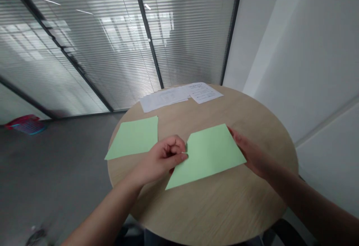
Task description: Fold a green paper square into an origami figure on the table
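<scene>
A light green sheet of paper (209, 156) is held at a slant above the round table, its near left corner pointing toward me. My left hand (165, 156) is closed on the sheet's left edge, pinching it between thumb and curled fingers. At the right edge is my right hand (249, 150), gripping the sheet from the side, its fingers partly hidden behind the paper. A second light green sheet (136, 137) lies flat on the table to the left, beyond my left hand, and slightly overhangs the table's left edge.
White printed papers (168, 98) overlap at the far edge of the round wooden table (218, 208). Behind it stands a glass partition with blinds (193, 33), with a white wall (322, 51) to the right. A red and blue basket (28, 124) sits on the floor at far left.
</scene>
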Action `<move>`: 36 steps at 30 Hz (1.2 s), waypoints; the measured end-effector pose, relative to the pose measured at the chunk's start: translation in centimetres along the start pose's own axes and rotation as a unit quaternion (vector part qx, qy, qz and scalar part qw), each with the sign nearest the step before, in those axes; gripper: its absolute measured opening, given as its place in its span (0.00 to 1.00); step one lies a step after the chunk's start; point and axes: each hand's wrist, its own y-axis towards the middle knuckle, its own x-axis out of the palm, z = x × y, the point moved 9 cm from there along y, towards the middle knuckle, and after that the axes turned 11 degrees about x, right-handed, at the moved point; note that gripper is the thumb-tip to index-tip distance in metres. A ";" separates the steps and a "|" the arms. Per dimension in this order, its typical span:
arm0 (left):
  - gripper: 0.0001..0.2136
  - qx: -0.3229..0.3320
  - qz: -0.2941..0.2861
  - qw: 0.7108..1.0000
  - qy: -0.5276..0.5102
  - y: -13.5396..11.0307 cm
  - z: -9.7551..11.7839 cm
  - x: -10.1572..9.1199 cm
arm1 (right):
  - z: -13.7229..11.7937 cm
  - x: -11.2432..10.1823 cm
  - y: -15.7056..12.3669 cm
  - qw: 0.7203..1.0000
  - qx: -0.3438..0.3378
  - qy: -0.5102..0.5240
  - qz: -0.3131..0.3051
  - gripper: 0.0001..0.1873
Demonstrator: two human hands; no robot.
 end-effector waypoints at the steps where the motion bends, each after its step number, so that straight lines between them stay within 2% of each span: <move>1: 0.07 -0.024 -0.014 1.000 0.009 0.0 -1.6 0.2 | 0.3 -0.4 0.7 1.000 0.014 -0.006 0.015 0.28; 3: 0.05 -0.037 -0.018 0.993 0.107 0.2 -4.1 0.0 | 0.1 -2.4 1.8 0.988 0.003 -0.089 0.127 0.32; 4: 0.04 -0.032 -0.027 0.984 0.176 0.4 -4.9 0.2 | -0.7 -3.2 1.8 0.969 -0.027 -0.148 0.197 0.33; 5: 0.03 -0.027 -0.044 0.969 0.241 0.5 -5.6 0.5 | -1.6 -2.9 1.9 0.951 -0.062 -0.211 0.219 0.30; 6: 0.04 -0.025 -0.064 0.953 0.295 0.6 -6.3 1.0 | -2.4 -1.7 2.0 0.936 -0.105 -0.271 0.198 0.25; 8: 0.05 -0.001 -0.092 0.923 0.373 0.8 -6.7 2.0 | -3.5 2.6 1.8 0.905 -0.196 -0.371 0.076 0.14; 10: 0.06 0.039 -0.097 0.901 0.420 0.9 -6.6 2.9 | -3.1 6.2 1.5 0.861 -0.218 -0.459 -0.026 0.12; 11: 0.06 0.058 -0.094 0.893 0.436 1.0 -6.4 3.2 | -2.9 7.3 1.5 0.840 -0.219 -0.494 -0.048 0.12; 13: 0.08 0.083 -0.088 0.881 0.457 0.9 -6.2 3.6 | -2.6 8.5 1.9 0.821 -0.218 -0.524 -0.065 0.14; 16: 0.08 0.099 -0.081 0.873 0.471 0.8 -6.3 3.8 | -2.3 9.1 3.2 0.807 -0.223 -0.541 -0.077 0.16; 19: 0.09 0.100 -0.078 0.866 0.483 0.7 -6.6 4.0 | -1.9 9.5 4.1 0.793 -0.242 -0.552 -0.087 0.12; 23: 0.09 0.087 -0.075 0.853 0.509 0.7 -6.8 4.2 | -1.5 9.8 4.2 0.794 -0.258 -0.548 -0.051 0.09; 30: 0.12 0.080 -0.110 0.834 0.534 0.8 -6.2 4.6 | -1.0 9.5 3.6 0.789 -0.245 -0.563 0.004 0.10; 36: 0.10 0.069 -0.138 0.823 0.547 -0.5 -6.0 4.9 | -1.2 9.5 4.0 0.795 -0.211 -0.569 0.000 0.13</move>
